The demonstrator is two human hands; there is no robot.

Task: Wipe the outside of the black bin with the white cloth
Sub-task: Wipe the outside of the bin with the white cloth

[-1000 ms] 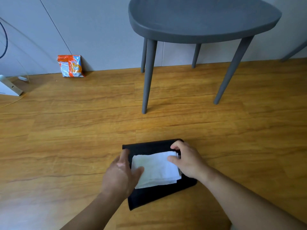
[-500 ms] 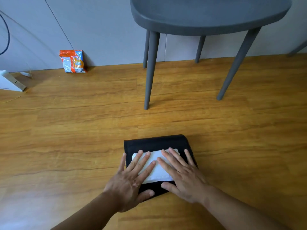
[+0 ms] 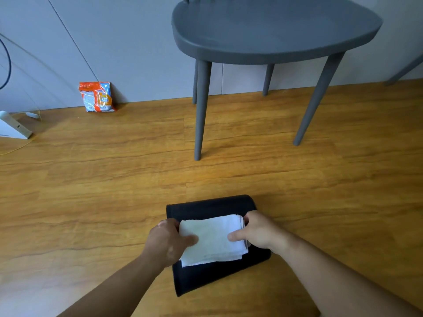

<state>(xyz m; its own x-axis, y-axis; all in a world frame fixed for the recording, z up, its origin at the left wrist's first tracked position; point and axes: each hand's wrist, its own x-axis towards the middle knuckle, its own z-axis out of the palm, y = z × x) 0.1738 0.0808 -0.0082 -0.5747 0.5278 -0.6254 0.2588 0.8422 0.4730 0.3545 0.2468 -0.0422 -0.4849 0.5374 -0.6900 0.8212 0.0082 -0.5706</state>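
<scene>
Flat pressing is dropped: the white cloth (image 3: pixel 212 239) is now pinched by left hand (image 3: pixel 164 243) and right hand (image 3: pixel 258 234) on the black bin (image 3: pixel 206 207), probably for repositioning.

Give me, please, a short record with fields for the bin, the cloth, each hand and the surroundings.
bin: black bin lying on the wooden floor, apparently flat
cloth: white cloth, folded, resting on top of the bin
left: left hand holds the cloth's left edge, thumb on top
right: right hand pinches the cloth's right edge, thumb on top
beyond: grey chair stands past the bin
far left: orange packet leans against the wall; white device on the floor, kind unclear
</scene>
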